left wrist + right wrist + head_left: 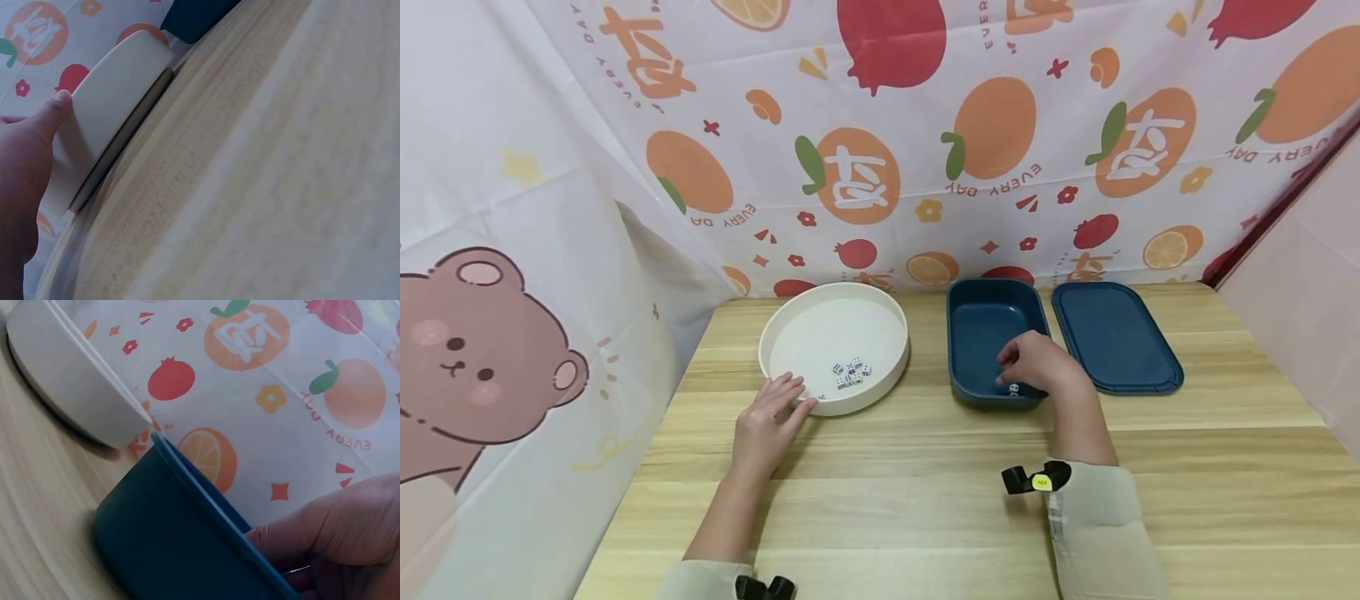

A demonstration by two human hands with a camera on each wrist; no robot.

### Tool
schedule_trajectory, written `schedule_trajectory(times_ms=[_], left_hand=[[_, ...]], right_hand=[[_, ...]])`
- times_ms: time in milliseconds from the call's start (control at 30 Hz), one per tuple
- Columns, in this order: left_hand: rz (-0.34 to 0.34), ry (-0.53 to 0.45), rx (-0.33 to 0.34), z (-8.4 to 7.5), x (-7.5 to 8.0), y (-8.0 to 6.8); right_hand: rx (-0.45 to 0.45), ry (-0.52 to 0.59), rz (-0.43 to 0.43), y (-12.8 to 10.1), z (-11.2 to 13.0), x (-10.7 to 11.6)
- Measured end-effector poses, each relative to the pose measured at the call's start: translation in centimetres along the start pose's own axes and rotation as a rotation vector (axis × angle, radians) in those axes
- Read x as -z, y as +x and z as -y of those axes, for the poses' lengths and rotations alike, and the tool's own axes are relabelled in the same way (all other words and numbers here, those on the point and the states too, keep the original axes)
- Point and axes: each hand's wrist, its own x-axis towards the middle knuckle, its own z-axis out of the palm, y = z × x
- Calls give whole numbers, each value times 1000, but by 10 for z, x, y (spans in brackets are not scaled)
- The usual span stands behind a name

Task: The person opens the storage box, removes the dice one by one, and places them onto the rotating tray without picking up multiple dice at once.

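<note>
Fruit-printed cloth is hanging behind a pale wooden table (925,500), where a round white tray (782,329) is sitting left of centre with a cluster of small dice (850,373) lying toward its lower edge. Just right of it a dark blue box (962,333) is standing, long axis running up the frame, its lid (1116,337) lying flat alongside. At lower left, the left hand (767,425) is resting straight-fingered against the tray's rim. The right hand (1037,362) is reaching into the box, fingers curling down beside one die (1013,389); whether they are pinching it I cannot tell.
</note>
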Motion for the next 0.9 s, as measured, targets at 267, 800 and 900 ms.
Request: schedule_trajectory(times_ms=[267, 800, 900], left_hand=[[-10, 2, -15, 1, 0, -1], [-34, -2, -26, 0, -1, -2], [-35, 5, -29, 0, 0, -3]], right_hand=[[-11, -33, 33, 8, -2, -11], [89, 6, 51, 19, -1, -25], [138, 26, 15, 22, 2, -29]])
